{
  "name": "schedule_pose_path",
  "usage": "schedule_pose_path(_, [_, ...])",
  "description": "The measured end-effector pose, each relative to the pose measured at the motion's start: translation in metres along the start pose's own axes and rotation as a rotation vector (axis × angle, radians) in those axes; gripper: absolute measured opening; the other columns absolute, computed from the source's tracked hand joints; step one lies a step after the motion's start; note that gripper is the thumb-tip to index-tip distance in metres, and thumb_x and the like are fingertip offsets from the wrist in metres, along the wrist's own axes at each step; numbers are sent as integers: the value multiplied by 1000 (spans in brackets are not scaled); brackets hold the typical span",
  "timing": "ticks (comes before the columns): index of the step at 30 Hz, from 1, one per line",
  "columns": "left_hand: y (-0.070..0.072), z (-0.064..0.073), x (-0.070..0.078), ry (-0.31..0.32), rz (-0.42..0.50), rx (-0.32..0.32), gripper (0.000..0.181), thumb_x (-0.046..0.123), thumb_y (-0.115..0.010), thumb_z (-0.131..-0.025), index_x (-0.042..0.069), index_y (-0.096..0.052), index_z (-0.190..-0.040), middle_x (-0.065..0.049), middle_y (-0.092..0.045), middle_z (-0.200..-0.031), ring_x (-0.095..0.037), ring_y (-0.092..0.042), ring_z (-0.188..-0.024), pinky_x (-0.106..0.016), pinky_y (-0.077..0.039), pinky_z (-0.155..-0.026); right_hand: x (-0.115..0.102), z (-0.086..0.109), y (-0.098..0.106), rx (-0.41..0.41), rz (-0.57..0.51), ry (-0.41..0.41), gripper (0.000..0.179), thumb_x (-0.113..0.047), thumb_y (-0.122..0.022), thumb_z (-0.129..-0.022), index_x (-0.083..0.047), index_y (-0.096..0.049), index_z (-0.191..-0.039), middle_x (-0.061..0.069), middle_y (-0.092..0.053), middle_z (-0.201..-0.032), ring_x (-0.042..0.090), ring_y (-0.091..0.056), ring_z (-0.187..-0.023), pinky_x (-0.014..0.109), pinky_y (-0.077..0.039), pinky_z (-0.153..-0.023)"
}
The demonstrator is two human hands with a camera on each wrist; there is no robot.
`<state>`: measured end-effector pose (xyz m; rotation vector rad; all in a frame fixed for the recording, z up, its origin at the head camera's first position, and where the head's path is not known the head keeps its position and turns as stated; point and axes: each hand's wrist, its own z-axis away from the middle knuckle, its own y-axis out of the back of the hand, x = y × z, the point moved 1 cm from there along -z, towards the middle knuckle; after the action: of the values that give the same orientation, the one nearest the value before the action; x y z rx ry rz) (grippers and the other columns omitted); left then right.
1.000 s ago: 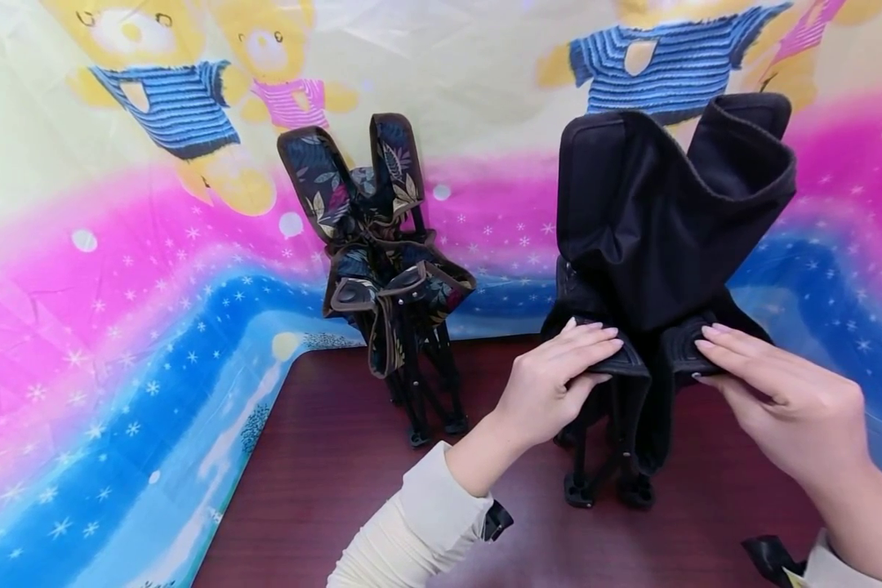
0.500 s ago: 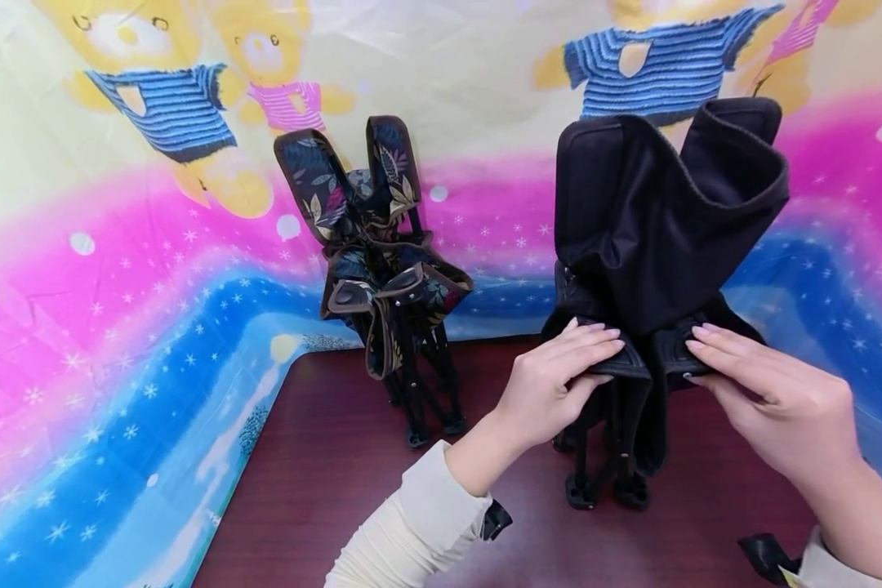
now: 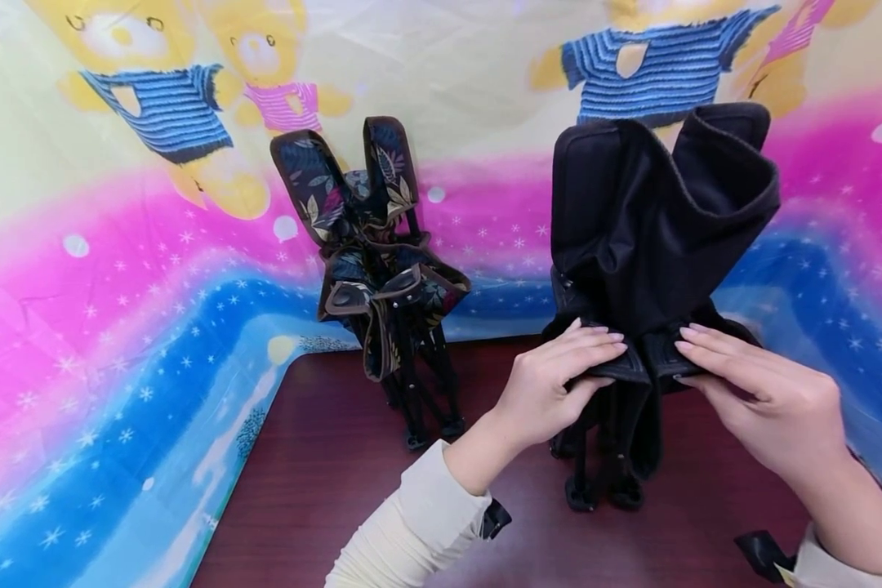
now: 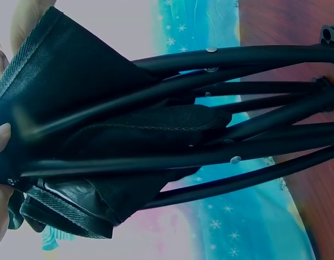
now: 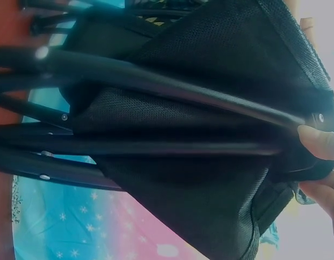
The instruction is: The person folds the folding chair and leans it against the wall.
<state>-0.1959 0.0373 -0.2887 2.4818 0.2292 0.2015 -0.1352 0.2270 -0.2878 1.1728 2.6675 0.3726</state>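
Note:
A black fabric folding chair (image 3: 654, 229), partly folded, stands upright on the table at the right of the head view. My left hand (image 3: 544, 392) grips its left front seat corner, fingers over the cloth and thumb beneath. On the other front corner my right hand (image 3: 775, 400) has the same hold. Between the hands the seat cloth (image 3: 643, 433) sags in a fold, and the two corners almost meet. Close up, the left wrist view shows the crossed black tubes (image 4: 134, 164) with rivets under the seat; the right wrist view shows my right thumb (image 5: 318, 142) beneath the corner.
A smaller folding chair (image 3: 389, 278) with dark floral cloth stands, folded, left of the black one. Both are on a dark red-brown table (image 3: 316, 490). Behind the table hangs a bear-print cloth (image 3: 154, 269), which also runs down the left side.
My right hand has moved left with its seat corner, narrowing the gap to the left corner. The black chair's back and feet have drawn slightly closer together. The left hand stays nearly still.

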Motion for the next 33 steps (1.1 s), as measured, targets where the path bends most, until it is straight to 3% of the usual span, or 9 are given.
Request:
schedule_pose_path(20, [1,-4,-5,0,67,-55,28,9,-65,-76,1,-63,-103,-6,-59,-107,-5,-46,-108,-26,-25,-99,-2,-4,-6,19,-45,-8,45,-37,-49,-86,3,-69,-83,13,-63,-91,-4,-50,-99,11,-35,-86])
schedule_pose_path(26, [-1,-5,-4,18,62,-52,28,9,-64,-77,1,-63,-104,-6,-59,-108,-4,-45,-110,-25,-24,-99,-1,-4,-3,20,-90,-30,45,-38,-51,-84,3,-69,-83,4,-61,-97,-3,-51,-97,11,-36,-85])
schedule_pose_path(33, [0,-1,-3,18,28,-40,31,10,-64,-78,1,-61,-107,-7,-58,-110,-7,-42,-113,-25,-25,-99,0,-2,-4,10,-105,-41,45,-38,-52,-84,3,-68,-84,8,-62,-98,-2,-51,-98,11,-36,-85])
